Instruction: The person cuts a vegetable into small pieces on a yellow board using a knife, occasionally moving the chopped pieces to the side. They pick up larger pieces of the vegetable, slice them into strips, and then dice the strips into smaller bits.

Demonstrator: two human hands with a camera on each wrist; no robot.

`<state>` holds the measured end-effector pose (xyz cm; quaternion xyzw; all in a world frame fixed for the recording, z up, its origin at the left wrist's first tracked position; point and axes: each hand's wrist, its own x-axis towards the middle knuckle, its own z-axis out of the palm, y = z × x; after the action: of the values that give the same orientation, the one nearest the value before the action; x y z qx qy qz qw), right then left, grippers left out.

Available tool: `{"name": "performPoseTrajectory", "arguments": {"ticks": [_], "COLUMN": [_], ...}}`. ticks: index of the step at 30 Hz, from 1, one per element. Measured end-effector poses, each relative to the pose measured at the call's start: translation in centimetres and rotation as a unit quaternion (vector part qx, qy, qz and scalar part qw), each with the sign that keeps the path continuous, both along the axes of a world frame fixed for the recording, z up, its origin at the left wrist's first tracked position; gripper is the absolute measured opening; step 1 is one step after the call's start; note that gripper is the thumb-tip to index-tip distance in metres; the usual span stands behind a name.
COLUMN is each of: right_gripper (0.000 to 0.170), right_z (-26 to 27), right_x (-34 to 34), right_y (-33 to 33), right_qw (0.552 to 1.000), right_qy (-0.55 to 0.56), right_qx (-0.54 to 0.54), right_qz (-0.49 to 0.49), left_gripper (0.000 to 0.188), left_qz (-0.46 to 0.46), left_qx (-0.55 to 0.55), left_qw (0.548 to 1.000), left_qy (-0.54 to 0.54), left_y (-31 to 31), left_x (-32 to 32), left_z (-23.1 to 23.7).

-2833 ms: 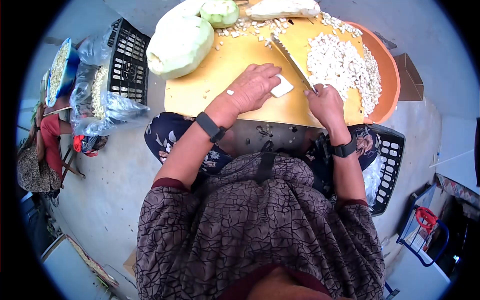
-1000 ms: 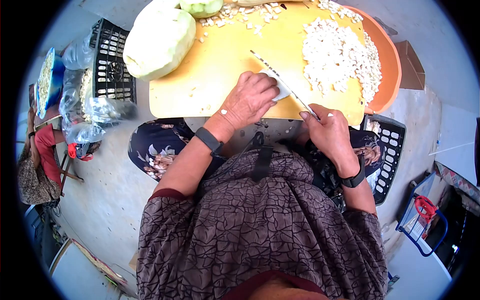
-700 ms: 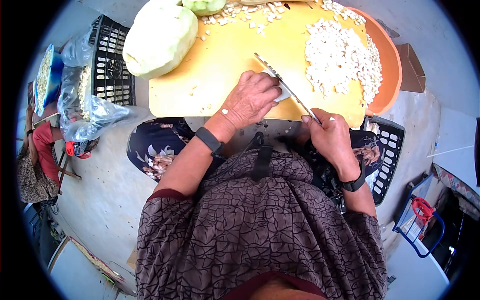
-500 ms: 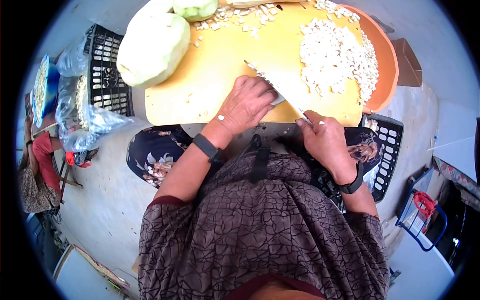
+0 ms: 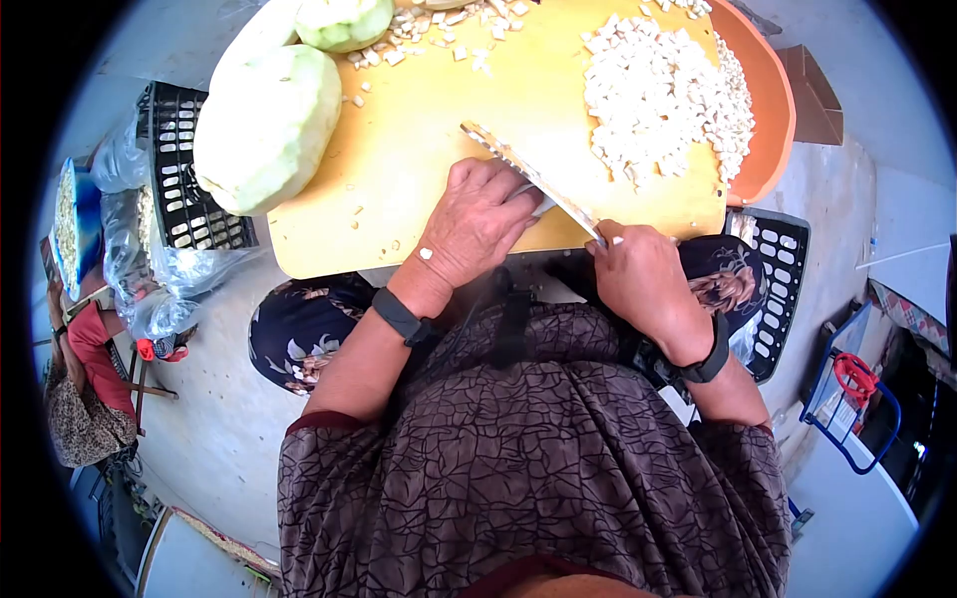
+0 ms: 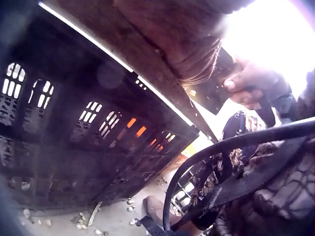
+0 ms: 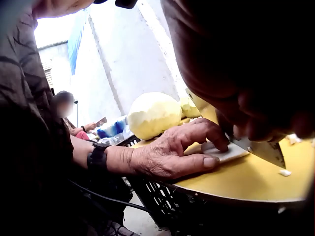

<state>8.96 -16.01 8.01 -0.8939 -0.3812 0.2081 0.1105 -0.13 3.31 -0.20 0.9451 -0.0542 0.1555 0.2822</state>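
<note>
Gourd (image 5: 267, 130): sat on the left part of the yellow board (image 5: 419, 120).
Left hand (image 5: 478, 214): gripped the white slice (image 7: 231, 156) with bent fingers near the board's front edge, hiding most of it in the head view.
Knife (image 5: 538, 177): slanted over the board, tip far-left, handle near-right, blade beside the slice.
Right hand (image 5: 643, 284): curled round the handle, its fingertips dark in the right wrist view.
Diced pieces (image 5: 648, 100): heaped on the board's right.
Orange basin (image 5: 776, 120): stood right of the board, partly covered.
</note>
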Motion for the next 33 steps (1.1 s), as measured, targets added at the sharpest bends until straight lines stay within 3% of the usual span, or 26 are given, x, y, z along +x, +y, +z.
{"name": "performPoseTrajectory", "arguments": {"ticks": [3, 9, 13, 24, 33], "right_gripper": [0.014, 0.022, 0.022, 0.019, 0.019], "right_z": [-1.5, -1.1, -1.6, 1.8, 0.6], "right_x": [0.5, 1.7, 1.0, -0.2, 0.4], "right_y": [0.8, 2.3, 1.5, 1.3, 1.8], "right_qw": [0.999, 0.975, 0.996, 0.998, 0.998], "right_qy": [0.034, 0.154, 0.054, 0.037, 0.038], "right_qx": [-0.031, -0.035, 0.001, -0.015, -0.047], "right_qz": [-0.015, -0.157, -0.066, -0.054, -0.006], "left_gripper": [0.021, 0.025, 0.024, 0.021, 0.02], "left_qz": [-0.004, -0.015, -0.015, 0.006, 0.011], "left_qx": [-0.008, -0.046, -0.045, -0.029, -0.021], "left_qw": [1.0, 0.999, 0.999, 0.998, 0.998], "left_qy": [-0.007, -0.026, -0.026, -0.058, -0.056], "left_y": [0.0, 0.1, 0.3, 0.2, 0.2], "left_x": [0.1, 0.1, -0.1, -0.2, -0.3], "left_z": [0.1, -0.4, -0.3, -0.6, -0.8]}}
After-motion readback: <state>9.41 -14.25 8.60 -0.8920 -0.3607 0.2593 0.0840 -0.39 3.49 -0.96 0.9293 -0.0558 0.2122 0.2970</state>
